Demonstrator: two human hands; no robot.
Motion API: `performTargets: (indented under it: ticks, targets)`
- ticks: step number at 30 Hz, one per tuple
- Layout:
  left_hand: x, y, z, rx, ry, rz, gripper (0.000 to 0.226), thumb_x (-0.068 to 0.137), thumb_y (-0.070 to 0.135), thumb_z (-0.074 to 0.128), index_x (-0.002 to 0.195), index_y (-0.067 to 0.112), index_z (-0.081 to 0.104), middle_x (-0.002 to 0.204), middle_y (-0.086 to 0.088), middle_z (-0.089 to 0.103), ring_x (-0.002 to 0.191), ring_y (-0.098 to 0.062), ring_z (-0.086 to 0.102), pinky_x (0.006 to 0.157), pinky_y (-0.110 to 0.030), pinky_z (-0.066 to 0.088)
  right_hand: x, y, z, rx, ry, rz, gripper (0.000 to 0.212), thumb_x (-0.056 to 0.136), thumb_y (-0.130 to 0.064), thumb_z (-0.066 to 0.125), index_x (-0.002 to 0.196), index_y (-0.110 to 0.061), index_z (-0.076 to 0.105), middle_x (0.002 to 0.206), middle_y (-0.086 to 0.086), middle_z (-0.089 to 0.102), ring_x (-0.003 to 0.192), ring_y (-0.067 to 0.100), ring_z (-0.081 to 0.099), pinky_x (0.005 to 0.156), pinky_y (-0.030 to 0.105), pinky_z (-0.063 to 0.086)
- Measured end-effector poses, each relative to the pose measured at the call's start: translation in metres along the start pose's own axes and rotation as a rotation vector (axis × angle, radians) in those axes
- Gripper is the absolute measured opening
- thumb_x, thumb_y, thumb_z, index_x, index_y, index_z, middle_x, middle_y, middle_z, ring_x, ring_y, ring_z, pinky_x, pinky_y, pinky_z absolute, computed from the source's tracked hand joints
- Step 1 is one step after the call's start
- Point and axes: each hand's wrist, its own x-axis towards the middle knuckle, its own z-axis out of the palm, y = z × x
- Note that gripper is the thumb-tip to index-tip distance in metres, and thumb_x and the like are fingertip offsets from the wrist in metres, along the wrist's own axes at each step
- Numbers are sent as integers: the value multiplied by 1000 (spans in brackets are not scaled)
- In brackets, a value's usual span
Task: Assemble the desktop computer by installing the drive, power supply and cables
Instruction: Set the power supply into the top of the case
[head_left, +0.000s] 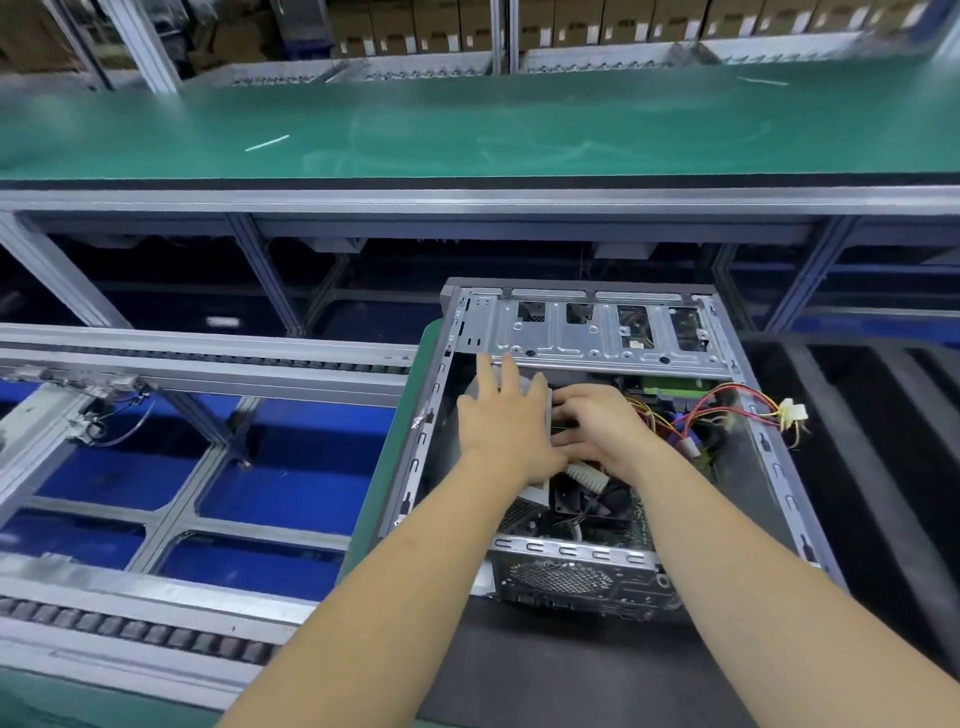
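Note:
An open grey computer case (582, 332) lies on its side on a dark mat, drive-bay bracket at the far end. Inside its left half sits a grey power supply (535, 499), mostly hidden by my hands. My left hand (501, 421) lies flat on top of it with straight fingers pointing away. My right hand (597, 431) is beside it, fingers curled around the power supply's edge or a cable there; what exactly it holds is hidden. Red, yellow and black power cables (717, 405) with white plugs (792, 413) hang over the case's right wall. A fan (587, 506) shows below my hands.
A roller conveyor frame (171, 374) with blue bins (280, 493) beneath runs along the left. A green belt (467, 124) crosses behind, with cardboard boxes (623, 23) on racks beyond. Black foam trays (883, 441) lie to the right of the case.

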Motion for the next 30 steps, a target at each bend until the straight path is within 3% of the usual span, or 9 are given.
performTargets:
  ticks: [4, 7, 13, 16, 18, 20, 24, 27, 30]
  targets:
    - [2, 4, -9, -44, 29, -10, 75, 80, 54, 66, 144, 28, 37, 164, -7, 12, 149, -46, -9, 93, -53, 46, 10, 10, 0, -438, 101, -144, 24, 87, 0, 47, 80, -2, 70, 71, 15, 67, 62, 25, 61, 60, 35, 56]
    - [5, 0, -15, -93, 35, -25, 63, 77, 37, 65, 137, 26, 47, 154, 0, 32, 146, -43, 6, 86, -49, 47, 13, 12, -1, -821, 29, -325, 32, 81, -5, 54, 49, -10, 56, 51, 2, 50, 56, 19, 41, 52, 30, 33]
    - [12, -16, -31, -215, 18, -62, 56, 73, 33, 70, 126, 26, 55, 146, 8, 42, 149, -37, 8, 78, -46, 41, 0, 19, -9, -1246, -290, -444, 26, 83, -27, 60, 72, -4, 67, 78, 16, 66, 84, 30, 60, 72, 39, 53]
    - [11, -17, -36, -237, -5, -63, 48, 74, 29, 71, 120, 26, 57, 148, 7, 41, 151, -38, 8, 94, -56, 41, -7, 25, 6, -1638, -434, -445, 54, 81, -66, 60, 72, -12, 60, 101, 12, 66, 121, 31, 42, 97, 46, 39]
    - [11, -17, -38, -240, -13, -68, 49, 75, 29, 71, 122, 27, 57, 149, 6, 39, 151, -37, 7, 95, -56, 41, -8, 28, 13, -1822, -481, -451, 58, 84, -73, 52, 85, -17, 66, 113, 6, 65, 131, 32, 30, 106, 53, 25]
    - [11, -16, -38, -247, -11, -68, 52, 74, 29, 73, 124, 28, 58, 150, 6, 39, 152, -37, 6, 93, -55, 43, -10, 29, 18, -1881, -528, -468, 53, 91, -65, 49, 96, -16, 69, 112, 4, 63, 131, 32, 29, 107, 57, 20]
    - [14, -18, -39, -268, -25, -75, 67, 73, 30, 75, 137, 31, 52, 153, 7, 37, 152, -35, 6, 95, -56, 43, -12, 32, 27, -1841, -621, -494, 13, 91, -23, 59, 81, -14, 60, 95, 2, 58, 119, 30, 39, 111, 62, 16]
    - [16, -20, -38, -270, -36, -72, 64, 71, 31, 75, 132, 29, 55, 151, 6, 38, 152, -36, 7, 95, -58, 42, -12, 31, 24, -1722, -561, -516, 27, 88, -31, 66, 69, -14, 58, 73, -4, 48, 99, 24, 42, 104, 56, 20]
    - [18, -22, -36, -282, -31, -65, 53, 69, 31, 75, 119, 24, 60, 145, 6, 44, 150, -37, 11, 88, -54, 43, -9, 26, 7, -1497, -397, -514, 29, 92, -41, 62, 81, -15, 64, 87, 5, 54, 97, 27, 41, 93, 45, 26]
